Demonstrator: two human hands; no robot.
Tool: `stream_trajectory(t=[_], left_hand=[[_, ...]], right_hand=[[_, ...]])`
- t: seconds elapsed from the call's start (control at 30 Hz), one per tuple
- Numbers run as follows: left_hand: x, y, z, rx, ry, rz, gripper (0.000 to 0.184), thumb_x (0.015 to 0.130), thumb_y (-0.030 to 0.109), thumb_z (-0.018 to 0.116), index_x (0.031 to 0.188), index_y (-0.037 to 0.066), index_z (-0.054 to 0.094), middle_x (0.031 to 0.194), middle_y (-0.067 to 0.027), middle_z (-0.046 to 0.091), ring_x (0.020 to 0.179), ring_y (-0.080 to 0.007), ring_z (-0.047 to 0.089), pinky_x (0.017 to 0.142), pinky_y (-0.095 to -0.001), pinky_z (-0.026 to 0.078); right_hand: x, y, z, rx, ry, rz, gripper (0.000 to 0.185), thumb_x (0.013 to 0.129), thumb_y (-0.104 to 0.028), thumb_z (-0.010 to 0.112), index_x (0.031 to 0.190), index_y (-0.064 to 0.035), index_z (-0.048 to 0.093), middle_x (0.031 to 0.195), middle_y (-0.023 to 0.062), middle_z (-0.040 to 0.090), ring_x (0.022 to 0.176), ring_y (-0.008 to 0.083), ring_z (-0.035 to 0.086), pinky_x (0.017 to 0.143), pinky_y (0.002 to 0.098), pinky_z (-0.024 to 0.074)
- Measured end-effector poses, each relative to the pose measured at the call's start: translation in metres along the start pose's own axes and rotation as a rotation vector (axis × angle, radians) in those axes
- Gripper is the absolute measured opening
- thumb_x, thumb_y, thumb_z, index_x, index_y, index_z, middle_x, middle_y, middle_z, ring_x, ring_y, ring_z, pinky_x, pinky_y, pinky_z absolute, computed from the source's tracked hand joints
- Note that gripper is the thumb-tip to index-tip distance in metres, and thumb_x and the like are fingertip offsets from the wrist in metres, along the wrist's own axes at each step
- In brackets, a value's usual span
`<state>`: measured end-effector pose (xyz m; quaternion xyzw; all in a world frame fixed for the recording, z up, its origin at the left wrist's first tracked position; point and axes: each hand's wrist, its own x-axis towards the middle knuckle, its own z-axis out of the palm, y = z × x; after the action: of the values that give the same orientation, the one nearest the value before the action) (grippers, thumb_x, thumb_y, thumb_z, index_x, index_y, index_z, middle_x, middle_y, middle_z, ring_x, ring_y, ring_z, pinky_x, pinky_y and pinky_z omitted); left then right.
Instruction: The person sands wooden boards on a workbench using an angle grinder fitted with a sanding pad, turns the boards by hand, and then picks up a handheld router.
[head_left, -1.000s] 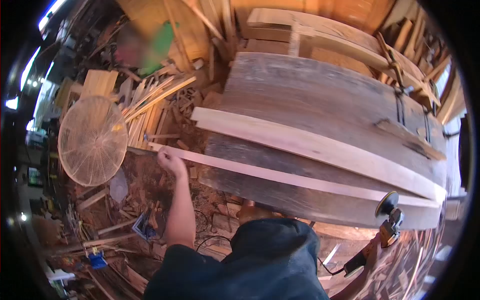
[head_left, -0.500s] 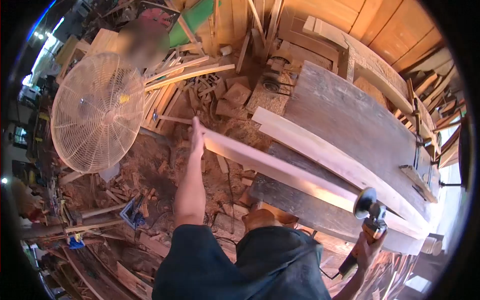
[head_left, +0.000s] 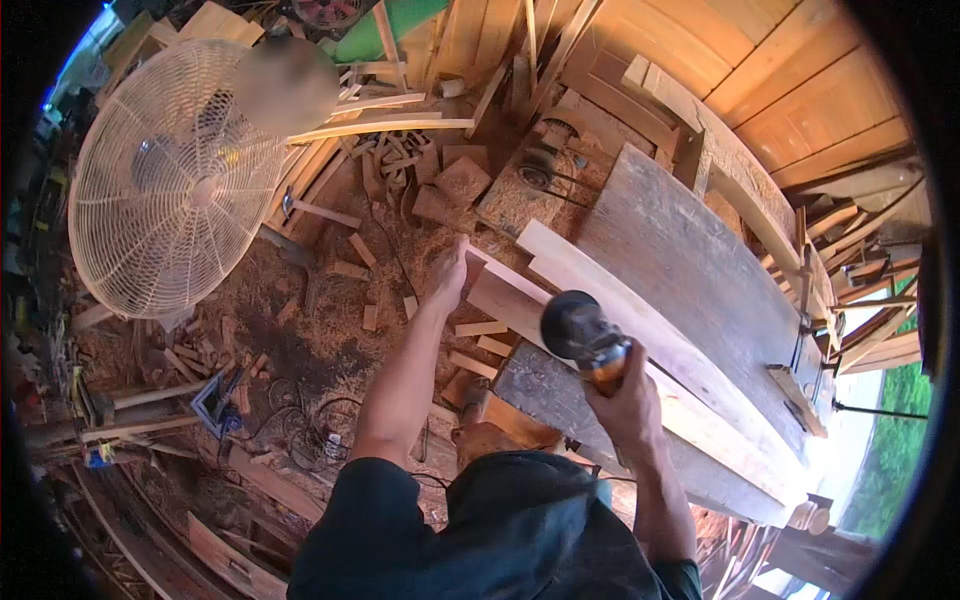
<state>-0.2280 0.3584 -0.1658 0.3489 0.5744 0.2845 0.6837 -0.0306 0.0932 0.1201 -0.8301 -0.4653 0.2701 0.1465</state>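
My right hand [head_left: 630,400] is wrapped round an angle grinder [head_left: 603,362] with an orange and dark body. Its round dark disc [head_left: 570,320] is held over the upper face of a long pale wooden board [head_left: 512,305]; whether they touch I cannot tell. At the board's far end, my left hand [head_left: 452,275] grips the tip, with some fingers hidden. This board juts past the edge of the grey worktable [head_left: 690,240]. A second long board [head_left: 640,310] lies alongside it on the tabletop.
A big round fan [head_left: 190,190] stands at the left. Behind the table are a machine with a motor [head_left: 545,165] and a heavy beam [head_left: 745,185]. A hammer [head_left: 320,212], wood offcuts [head_left: 465,182] and loose cables [head_left: 290,410] lie on the sawdust-covered floor.
My right hand has carried the grinder from the board's near right end leftward and up to its middle. My left hand keeps the far end, now further right in view.
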Motion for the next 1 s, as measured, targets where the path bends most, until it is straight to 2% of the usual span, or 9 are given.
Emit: stream_trajectory(t=[0.17,0.27,0.4,0.57,0.73,0.8,0.87,0.93,1.0], left_hand=[[-0.025,0.017,0.002,0.172,0.048,0.067,0.068,0.103,0.064,0.045,0.118,0.002,0.068,0.120,-0.0100,0.068,0.110,-0.0231,0.062,0.100,-0.0427,0.044],[-0.067,0.053,0.012,0.063,-0.021,0.104,0.078,0.106,0.060,0.039,0.141,-0.007,0.057,0.144,-0.0241,0.058,0.135,-0.0336,0.054,0.113,-0.0439,0.037],[0.021,-0.020,0.001,-0.024,-0.087,0.144,0.067,0.106,0.056,0.043,0.113,-0.006,0.069,0.115,-0.0192,0.070,0.106,-0.0281,0.066,0.094,-0.0425,0.048],[-0.050,0.042,0.021,-0.216,-0.041,0.067,0.059,0.107,0.053,0.043,0.085,0.004,0.067,0.080,-0.0072,0.068,0.072,-0.0213,0.064,0.070,-0.0408,0.050],[-0.047,0.037,0.042,-0.139,0.294,-0.025,0.064,0.091,0.066,0.058,0.111,0.007,0.066,0.110,-0.0120,0.065,0.096,-0.0241,0.061,0.087,-0.0373,0.049],[0.006,-0.002,0.027,-0.135,0.240,0.039,0.058,0.088,0.063,0.062,0.102,0.007,0.066,0.112,-0.0133,0.064,0.097,-0.0245,0.060,0.089,-0.0373,0.048],[0.039,-0.032,0.029,-0.262,0.306,0.109,0.046,0.085,0.055,0.069,0.077,0.010,0.061,0.089,-0.0082,0.064,0.091,-0.0224,0.061,0.086,-0.0384,0.048],[-0.041,0.030,0.050,-0.239,0.296,0.045,0.041,0.080,0.049,0.071,0.080,0.010,0.061,0.086,-0.0090,0.064,0.089,-0.0242,0.062,0.080,-0.0436,0.050],[0.032,-0.019,0.023,-0.256,0.284,0.112,0.047,0.079,0.054,0.069,0.092,0.009,0.060,0.101,-0.0131,0.064,0.095,-0.0295,0.061,0.082,-0.0472,0.050]], right_hand=[[0.035,-0.045,0.023,-0.095,-0.081,-0.145,0.081,0.084,-0.026,0.077,0.148,-0.0101,0.030,0.111,0.0315,0.069,0.099,0.0510,0.068,0.084,0.0579,0.0539],[0.050,-0.062,0.035,-0.122,-0.063,-0.208,0.077,0.081,-0.022,0.079,0.142,-0.0049,0.035,0.104,0.0308,0.070,0.095,0.0499,0.069,0.081,0.0543,0.0549],[0.062,-0.076,0.043,-0.138,-0.108,-0.227,0.076,0.082,-0.024,0.077,0.141,-0.0042,0.034,0.104,0.0313,0.070,0.095,0.0502,0.069,0.081,0.0549,0.0545],[0.053,-0.068,0.036,-0.190,-0.152,-0.146,0.077,0.084,-0.027,0.075,0.144,-0.0044,0.032,0.105,0.0312,0.069,0.099,0.0508,0.068,0.084,0.0564,0.0546],[0.014,-0.019,0.006,-0.140,-0.138,0.042,0.078,0.084,-0.025,0.076,0.145,-0.0057,0.032,0.109,0.0310,0.068,0.101,0.0499,0.068,0.087,0.0559,0.0552],[-0.010,0.013,-0.009,-0.150,-0.097,0.119,0.078,0.083,-0.024,0.077,0.145,-0.0063,0.032,0.111,0.0305,0.068,0.102,0.0490,0.069,0.087,0.0558,0.0553],[-0.035,0.049,-0.021,-0.103,-0.037,0.212,0.080,0.082,-0.024,0.078,0.145,-0.0069,0.032,0.114,0.0294,0.067,0.102,0.0483,0.069,0.087,0.0561,0.0554],[-0.061,0.087,-0.029,-0.088,0.058,0.269,0.079,0.081,-0.023,0.079,0.143,-0.0077,0.034,0.113,0.0267,0.069,0.101,0.0480,0.069,0.084,0.0563,0.0559],[-0.085,0.122,-0.040,-0.065,0.141,0.333,0.077,0.081,-0.023,0.080,0.141,-0.0077,0.035,0.112,0.0268,0.069,0.099,0.0488,0.069,0.082,0.0566,0.0558]])
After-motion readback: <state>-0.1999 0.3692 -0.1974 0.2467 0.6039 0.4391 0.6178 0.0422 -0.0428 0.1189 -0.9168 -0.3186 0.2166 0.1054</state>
